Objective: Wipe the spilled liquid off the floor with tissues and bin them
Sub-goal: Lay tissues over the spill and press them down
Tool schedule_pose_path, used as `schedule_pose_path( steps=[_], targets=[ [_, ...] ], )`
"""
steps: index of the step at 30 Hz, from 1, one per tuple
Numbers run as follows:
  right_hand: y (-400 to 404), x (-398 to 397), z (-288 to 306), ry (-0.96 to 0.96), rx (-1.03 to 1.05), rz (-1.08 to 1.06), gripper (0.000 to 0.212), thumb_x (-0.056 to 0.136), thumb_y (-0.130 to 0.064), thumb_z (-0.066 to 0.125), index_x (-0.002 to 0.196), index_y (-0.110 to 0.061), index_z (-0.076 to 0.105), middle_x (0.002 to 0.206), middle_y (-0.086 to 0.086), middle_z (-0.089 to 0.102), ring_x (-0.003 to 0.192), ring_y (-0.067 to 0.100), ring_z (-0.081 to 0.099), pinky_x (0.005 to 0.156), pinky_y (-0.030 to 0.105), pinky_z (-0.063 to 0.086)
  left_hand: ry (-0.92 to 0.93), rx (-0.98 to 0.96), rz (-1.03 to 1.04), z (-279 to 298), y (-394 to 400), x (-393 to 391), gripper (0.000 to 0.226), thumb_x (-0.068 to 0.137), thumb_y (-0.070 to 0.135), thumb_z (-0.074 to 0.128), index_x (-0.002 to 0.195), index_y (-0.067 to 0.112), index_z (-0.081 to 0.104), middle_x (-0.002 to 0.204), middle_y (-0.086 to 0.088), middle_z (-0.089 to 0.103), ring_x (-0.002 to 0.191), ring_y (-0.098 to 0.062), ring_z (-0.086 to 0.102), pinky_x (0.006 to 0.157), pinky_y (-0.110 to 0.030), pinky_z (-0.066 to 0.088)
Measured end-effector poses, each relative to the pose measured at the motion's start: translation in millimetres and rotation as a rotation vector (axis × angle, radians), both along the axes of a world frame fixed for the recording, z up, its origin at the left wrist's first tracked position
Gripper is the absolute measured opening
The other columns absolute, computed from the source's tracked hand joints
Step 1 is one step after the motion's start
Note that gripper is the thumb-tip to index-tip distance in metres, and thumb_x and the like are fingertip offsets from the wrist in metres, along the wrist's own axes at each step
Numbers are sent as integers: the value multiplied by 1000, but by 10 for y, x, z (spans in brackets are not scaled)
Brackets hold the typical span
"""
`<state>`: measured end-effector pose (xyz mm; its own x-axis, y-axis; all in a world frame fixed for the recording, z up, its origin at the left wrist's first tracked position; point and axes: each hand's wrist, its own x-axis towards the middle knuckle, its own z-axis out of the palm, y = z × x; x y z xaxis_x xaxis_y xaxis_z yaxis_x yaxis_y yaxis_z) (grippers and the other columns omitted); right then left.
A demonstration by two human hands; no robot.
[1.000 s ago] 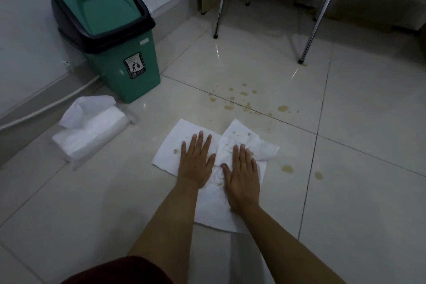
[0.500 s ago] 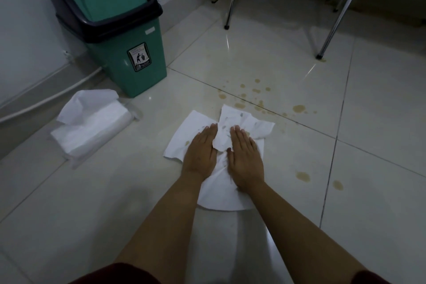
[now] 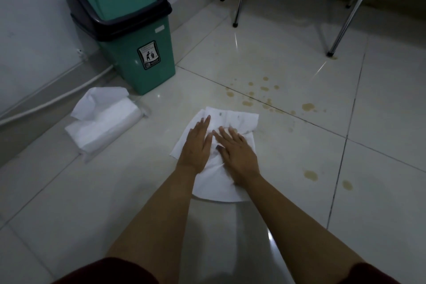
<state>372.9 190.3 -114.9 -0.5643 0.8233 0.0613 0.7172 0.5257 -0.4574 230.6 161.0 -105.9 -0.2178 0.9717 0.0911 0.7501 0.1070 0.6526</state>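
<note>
**Both palms flat on the tissue**

The left hand (image 3: 196,145) and right hand (image 3: 238,153) press side by side on a stained tissue (image 3: 232,120) spread on the floor (image 3: 265,57), fingers straight, gripping nothing. Brown drops (image 3: 307,106) lie just beyond and right of it. The bin (image 3: 129,37) stands far left, the tissue pack (image 3: 103,122) beside it.

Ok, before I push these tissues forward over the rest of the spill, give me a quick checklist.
1. Both hands flat on the tissues: left hand, right hand: ok.
2. Tissues have clean area left: ok, mostly white, few stains.
3. Spill cleared: not ok, brown drops remain ahead and to the right.
4. Path to the drops free: ok.
5. Green bin near: ok.
6. Spare tissue pack nearby: ok.
</note>
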Motion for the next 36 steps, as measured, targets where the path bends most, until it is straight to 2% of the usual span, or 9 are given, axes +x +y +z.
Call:
schedule_pose_path(
  steps=[4, 8, 14, 17, 19, 28, 32, 34, 36],
  targets=[
    [-209, -190, -9, 95, -49, 25, 44, 104, -25, 32, 148, -29, 30, 156, -9, 24, 148, 9, 12, 118, 19, 3, 85, -44, -58, -27, -162, -103, 51, 101, 9, 31, 149, 6, 14, 158, -9, 14, 148, -20, 16, 121, -25, 8],
    [-330, -171, -5, 161, -136, 11, 44, 104, -17, 31, 146, -30, 33, 155, -12, 27, 145, 5, 19, 114, 11, 5, 217, -62, -86, -48, -353, -182, 50, 102, 11, 28, 148, 5, 11, 159, -11, 8, 149, -20, 11, 120, -24, 5],
    [-626, -40, 14, 241, -216, -58, 43, 105, -24, 27, 145, -33, 37, 153, -13, 32, 140, 2, 27, 108, 7, 7, 185, -61, -37, -9, -584, -63, 49, 102, 12, 31, 148, 9, 17, 158, -9, 15, 148, -17, 14, 119, -20, 5],
    [-738, 49, 6, 254, -230, -82, 44, 104, -33, 22, 146, -37, 32, 154, -15, 29, 133, -9, 21, 106, 5, 6, 168, -71, -23, -10, -709, 57, 48, 102, 12, 33, 148, 11, 20, 158, -7, 19, 147, -15, 17, 118, -18, 7],
    [-794, 126, 2, 222, -217, -80, 44, 105, -31, 24, 149, -37, 25, 156, -15, 23, 132, -12, 15, 106, 3, 2, 131, -87, -3, 13, -785, 184, 48, 102, 13, 33, 148, 12, 21, 158, -6, 19, 147, -14, 17, 118, -19, 8],
    [-722, 274, -26, 176, -125, -155, 51, 104, -22, 31, 152, -19, 14, 159, -6, 14, 148, 8, 11, 118, 16, -1, -4, -178, -168, 198, -520, 501, 47, 101, 8, 35, 146, 6, 24, 157, -12, 21, 146, -19, 21, 116, -17, 10],
    [-614, 179, 30, 193, -45, -203, 60, 100, -34, 29, 153, -18, 7, 160, -3, 7, 148, 10, 3, 120, 23, -3, -373, -119, 88, 380, -332, 427, 37, 101, 13, 37, 135, 8, 51, 142, -12, 49, 130, -24, 48, 110, -21, 33],
    [-468, 132, 35, 127, -19, -172, 64, 97, -43, 26, 153, -22, 2, 160, -1, 1, 148, 12, -3, 120, 25, -6, -453, -118, 192, 490, -169, 363, 35, 101, 15, 37, 127, 7, 58, 135, -12, 56, 125, -27, 52, 110, -32, 38],
    [-287, 99, 4, 20, 6, -149, 65, 99, -41, 32, 152, -25, -2, 161, 2, -5, 149, 16, -6, 120, 27, -8, -460, -114, 206, 585, -24, 311, 34, 101, 17, 36, 121, 5, 61, 129, -13, 61, 119, -28, 55, 107, -34, 41]
  ],
)
